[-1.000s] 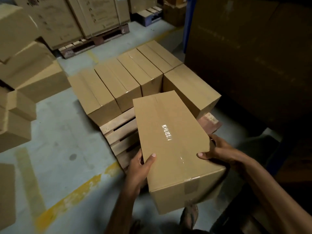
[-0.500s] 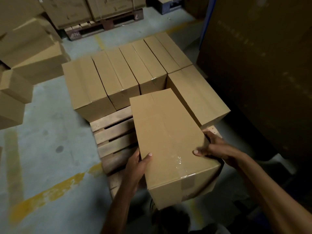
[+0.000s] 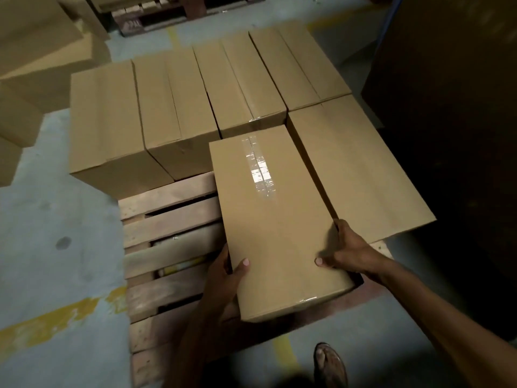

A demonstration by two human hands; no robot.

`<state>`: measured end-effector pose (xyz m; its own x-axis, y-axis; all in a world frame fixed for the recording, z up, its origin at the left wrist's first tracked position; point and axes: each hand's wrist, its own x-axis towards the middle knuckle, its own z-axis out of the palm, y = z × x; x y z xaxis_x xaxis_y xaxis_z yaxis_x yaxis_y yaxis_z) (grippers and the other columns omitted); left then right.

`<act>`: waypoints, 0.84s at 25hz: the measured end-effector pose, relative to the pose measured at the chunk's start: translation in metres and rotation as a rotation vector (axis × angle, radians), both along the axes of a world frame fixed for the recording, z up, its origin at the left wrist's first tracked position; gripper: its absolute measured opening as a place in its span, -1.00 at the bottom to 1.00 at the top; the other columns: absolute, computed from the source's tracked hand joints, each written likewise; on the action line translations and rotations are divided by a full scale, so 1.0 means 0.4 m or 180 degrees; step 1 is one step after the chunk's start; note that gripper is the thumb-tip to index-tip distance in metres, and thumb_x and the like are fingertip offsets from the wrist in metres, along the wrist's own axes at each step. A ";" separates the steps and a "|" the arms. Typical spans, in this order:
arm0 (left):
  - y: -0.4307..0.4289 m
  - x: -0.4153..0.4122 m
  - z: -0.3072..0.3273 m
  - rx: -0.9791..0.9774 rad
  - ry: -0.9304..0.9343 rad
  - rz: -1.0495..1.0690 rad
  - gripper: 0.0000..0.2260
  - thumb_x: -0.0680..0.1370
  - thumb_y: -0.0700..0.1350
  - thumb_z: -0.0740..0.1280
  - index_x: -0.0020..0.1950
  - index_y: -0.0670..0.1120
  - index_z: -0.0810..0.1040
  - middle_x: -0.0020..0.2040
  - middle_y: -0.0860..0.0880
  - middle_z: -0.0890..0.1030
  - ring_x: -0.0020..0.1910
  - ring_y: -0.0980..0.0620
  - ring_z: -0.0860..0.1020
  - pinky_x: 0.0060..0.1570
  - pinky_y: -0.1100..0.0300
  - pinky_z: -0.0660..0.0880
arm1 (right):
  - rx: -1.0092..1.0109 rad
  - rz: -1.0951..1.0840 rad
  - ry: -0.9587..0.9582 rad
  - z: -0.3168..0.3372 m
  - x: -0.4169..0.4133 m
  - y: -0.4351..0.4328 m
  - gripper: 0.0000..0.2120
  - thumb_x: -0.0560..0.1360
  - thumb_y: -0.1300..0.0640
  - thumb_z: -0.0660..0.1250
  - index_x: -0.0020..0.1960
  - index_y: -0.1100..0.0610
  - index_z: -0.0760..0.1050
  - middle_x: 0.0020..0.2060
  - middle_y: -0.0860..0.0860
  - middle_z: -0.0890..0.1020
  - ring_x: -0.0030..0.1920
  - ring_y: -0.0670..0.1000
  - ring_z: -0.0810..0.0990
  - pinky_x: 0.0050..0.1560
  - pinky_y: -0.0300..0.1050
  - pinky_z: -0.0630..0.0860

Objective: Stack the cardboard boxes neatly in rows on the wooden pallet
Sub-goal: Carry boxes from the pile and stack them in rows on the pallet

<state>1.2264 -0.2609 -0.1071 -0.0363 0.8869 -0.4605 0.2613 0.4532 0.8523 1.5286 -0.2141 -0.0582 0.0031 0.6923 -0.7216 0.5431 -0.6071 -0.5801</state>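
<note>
Cardboard box, gripped by left hand and right hand with fingers curled round its sides, lies close beside neighbouring box toward the near edge of the wooden pallet, keeping rows tight.

One wooden pallet is seen beneath two hands. Six boxes are counted on it: a back row of four beyond the hands, a fifth box just right of the right hand, and a sixth box gripped between it and the left hand. A second pallet is seen far beyond. The loose boxes far left of the left hand are cut off and cannot be counted.
</note>
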 end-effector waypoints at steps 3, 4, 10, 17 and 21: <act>0.047 0.049 -0.121 0.0023 -0.0059 0.0146 -0.54 0.59 -0.22 0.42 0.48 -0.06 0.46 0.24 0.06 0.65 0.22 0.21 0.61 0.09 0.37 0.56 | 0.0129 0.0123 -0.0174 -0.114 0.046 0.068 0.08 0.29 0.09 0.68 0.60 0.04 0.08 0.40 0.03 0.43 0.36 0.11 0.41 0.40 0.13 0.44; 0.058 0.062 -0.150 0.0040 -0.0074 0.0190 -0.54 0.59 -0.22 0.42 0.49 -0.07 0.46 0.24 0.05 0.64 0.21 0.23 0.60 0.07 0.39 0.56 | 0.0186 0.0169 -0.0241 -0.144 0.056 0.084 0.07 0.28 0.08 0.68 0.58 0.03 0.10 0.38 0.02 0.44 0.35 0.10 0.42 0.38 0.12 0.45; 0.123 0.086 -0.219 0.0108 -0.0217 0.0335 -0.47 0.60 -0.12 0.43 0.55 0.02 0.40 0.34 0.08 0.60 0.26 0.14 0.59 0.12 0.23 0.61 | 0.0771 0.0407 -0.0633 -0.228 0.069 0.158 -0.12 0.25 0.05 0.70 0.44 0.10 0.34 0.23 -0.01 0.52 0.26 0.10 0.48 0.24 0.10 0.52; 0.179 0.149 -0.297 0.0053 0.0231 0.0308 -0.39 0.54 0.03 0.39 0.58 0.14 0.32 0.39 0.08 0.56 0.33 0.03 0.55 0.34 -0.15 0.51 | 0.1365 0.1195 -0.1356 -0.266 0.066 0.172 -0.15 0.37 0.00 0.61 0.56 0.09 0.32 0.50 -0.01 0.33 0.45 0.10 0.25 0.32 -0.02 0.41; 0.172 0.176 -0.306 -0.0052 0.0346 0.0476 -0.40 0.60 0.00 0.38 0.61 0.17 0.26 0.45 0.04 0.52 0.36 -0.01 0.52 0.37 -0.14 0.48 | 0.1464 0.1402 -0.1377 -0.282 0.088 0.182 -0.28 0.46 0.04 0.52 0.56 0.05 0.35 0.55 -0.06 0.30 0.49 0.08 0.22 0.37 -0.04 0.37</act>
<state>1.2967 -0.1920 -0.2296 -0.2175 0.8603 -0.4611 0.2800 0.5075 0.8149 1.5639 -0.1412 -0.1709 -0.1261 0.9251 -0.3581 0.9148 -0.0312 -0.4028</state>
